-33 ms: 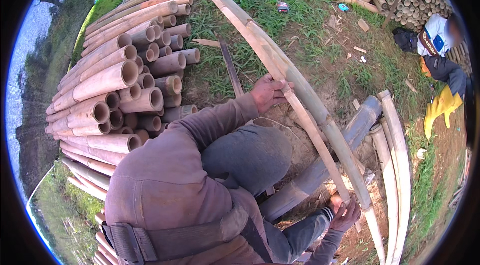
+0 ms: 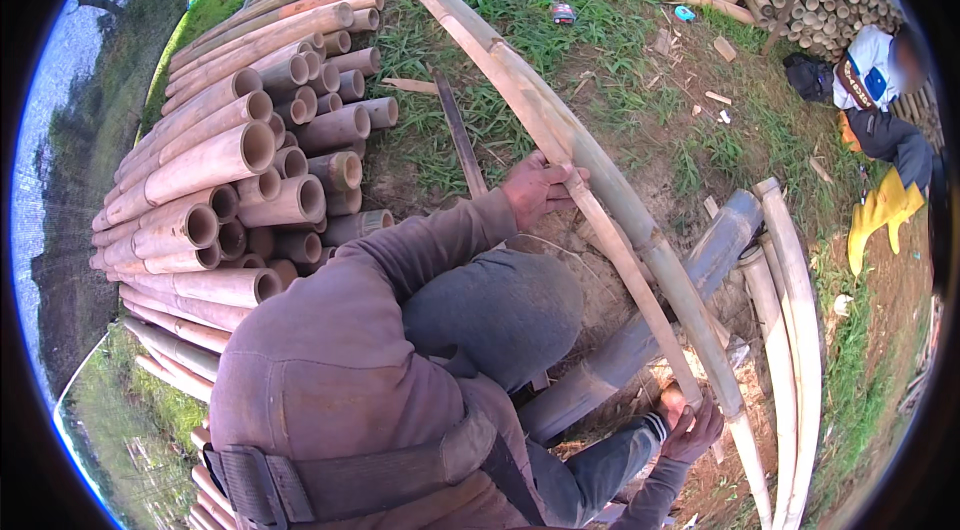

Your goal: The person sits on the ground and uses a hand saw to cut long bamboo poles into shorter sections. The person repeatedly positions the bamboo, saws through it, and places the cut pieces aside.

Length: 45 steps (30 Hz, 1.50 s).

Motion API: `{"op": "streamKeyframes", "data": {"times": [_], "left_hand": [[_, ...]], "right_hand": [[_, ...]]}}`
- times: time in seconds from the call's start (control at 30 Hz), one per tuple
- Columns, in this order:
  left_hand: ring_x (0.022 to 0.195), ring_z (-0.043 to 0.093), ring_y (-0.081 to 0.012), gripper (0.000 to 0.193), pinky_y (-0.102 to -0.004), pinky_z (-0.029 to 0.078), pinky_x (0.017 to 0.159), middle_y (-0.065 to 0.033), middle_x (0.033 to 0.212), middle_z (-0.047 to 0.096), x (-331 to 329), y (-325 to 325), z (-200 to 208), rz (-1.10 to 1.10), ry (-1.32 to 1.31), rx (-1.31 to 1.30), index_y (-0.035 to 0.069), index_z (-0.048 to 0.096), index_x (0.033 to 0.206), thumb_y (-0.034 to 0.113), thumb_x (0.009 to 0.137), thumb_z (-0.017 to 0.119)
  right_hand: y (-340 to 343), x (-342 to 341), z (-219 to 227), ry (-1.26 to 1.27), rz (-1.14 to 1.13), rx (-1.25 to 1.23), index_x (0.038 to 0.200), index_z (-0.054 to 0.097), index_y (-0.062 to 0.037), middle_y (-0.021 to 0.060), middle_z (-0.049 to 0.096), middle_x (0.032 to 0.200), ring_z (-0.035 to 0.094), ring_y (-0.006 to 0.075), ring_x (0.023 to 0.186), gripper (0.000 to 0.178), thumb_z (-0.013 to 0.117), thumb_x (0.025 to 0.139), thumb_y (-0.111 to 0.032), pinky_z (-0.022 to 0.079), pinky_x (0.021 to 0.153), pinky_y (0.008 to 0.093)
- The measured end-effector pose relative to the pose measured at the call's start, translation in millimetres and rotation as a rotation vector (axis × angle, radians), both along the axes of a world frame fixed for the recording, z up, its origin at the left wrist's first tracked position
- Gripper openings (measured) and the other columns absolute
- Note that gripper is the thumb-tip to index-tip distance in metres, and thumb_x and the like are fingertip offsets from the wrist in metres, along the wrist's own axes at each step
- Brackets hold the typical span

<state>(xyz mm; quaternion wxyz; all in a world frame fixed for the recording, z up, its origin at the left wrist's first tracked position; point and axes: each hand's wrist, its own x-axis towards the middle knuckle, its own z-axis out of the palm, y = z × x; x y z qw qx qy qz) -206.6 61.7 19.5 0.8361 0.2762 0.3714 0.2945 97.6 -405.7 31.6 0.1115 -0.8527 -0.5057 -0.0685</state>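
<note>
diagonally, a bamboo strip [image 2: 646, 300] spans left hand [image 2: 538, 190] to right hand [image 2: 694, 433].

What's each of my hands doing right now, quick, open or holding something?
Left hand: closed, holding the pale bamboo strip.
Right hand: closed, holding the same strip near its lower end.

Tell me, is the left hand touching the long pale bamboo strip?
Touching. The head view shows the left hand pinching the edge of the pale bamboo strip, with no gap between them.
</note>
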Motion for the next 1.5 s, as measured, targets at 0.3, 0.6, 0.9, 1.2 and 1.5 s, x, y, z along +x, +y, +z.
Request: {"op": "streamKeyframes", "data": {"times": [0.3, 0.6, 0.9, 1.2, 1.5], "left_hand": [[0.127, 0.069, -0.0303, 0.043, -0.0512, 0.056, 0.105, -0.0131, 0.139, 0.069, 14.1, -21.7, -6.0, -0.193, 0.043, 0.0, 0.011, 0.046, 0.145, 0.02, 0.107, 0.065], [0.126, 0.069, -0.0288, 0.046, -0.0505, 0.057, 0.103, -0.0121, 0.139, 0.069, 27.9, -36.1, -1.0, -0.227, 0.084, 0.017, 0.01, 0.048, 0.148, 0.02, 0.106, 0.065], [0.119, 0.071, -0.0274, 0.044, -0.0459, 0.058, 0.096, -0.0077, 0.133, 0.071, 28.4, -39.8, -15.0, -0.307, 0.02, 0.03, 0.013, 0.053, 0.142, 0.027, 0.104, 0.071], [0.087, 0.071, -0.0174, 0.047, -0.0327, 0.057, 0.079, -0.0095, 0.105, 0.073, 31.7, -31.6, -9.0, -0.913, 0.275, 0.42, 0.002, 0.064, 0.129, 0.035, 0.098, 0.079], [0.128, 0.058, -0.0319, 0.082, -0.0503, 0.045, 0.111, -0.0138, 0.134, 0.063, 140.7, -37.3, 21.1, -0.81, 0.406, 2.165, 0.01, 0.055, 0.146, 0.039, 0.078, 0.091]], "right_hand": [[-42.9, 28.5, -18.0, 0.039, -0.06, -0.052, 0.146, 0.059, -0.0036, 0.0198, 0.065, 0.127, 0.06, 0.0411, 0.126, 0.054, 0.045, 0.113, -0.044, 0.031, 0.121, 0.0636], [-64.8, 43.4, -22.7, 0.07, -0.085, -0.045, 0.146, 0.059, -0.004, 0.021, 0.064, 0.129, 0.059, 0.0427, 0.127, 0.054, 0.043, 0.113, -0.043, 0.032, 0.121, 0.0651], [-70.7, 56.5, -17.9, 0.011, -0.085, -0.086, 0.145, 0.06, -0.0056, 0.0206, 0.063, 0.13, 0.059, 0.0436, 0.127, 0.054, 0.04, 0.114, -0.045, 0.033, 0.12, 0.0655], [-53.4, 83.9, -20.3, -0.038, -0.036, -0.042, 0.14, 0.064, -0.0046, 0.0203, 0.062, 0.125, 0.058, 0.0422, 0.119, 0.041, 0.064, 0.102, -0.022, 0.043, 0.107, 0.0564], [-37.8, 99.3, -31.7, -0.025, -0.053, -0.016, 0.141, 0.068, -0.0141, 0.0157, 0.065, 0.13, 0.061, 0.0355, 0.121, 0.053, 0.077, 0.088, -0.014, 0.047, 0.11, 0.0504]]}}
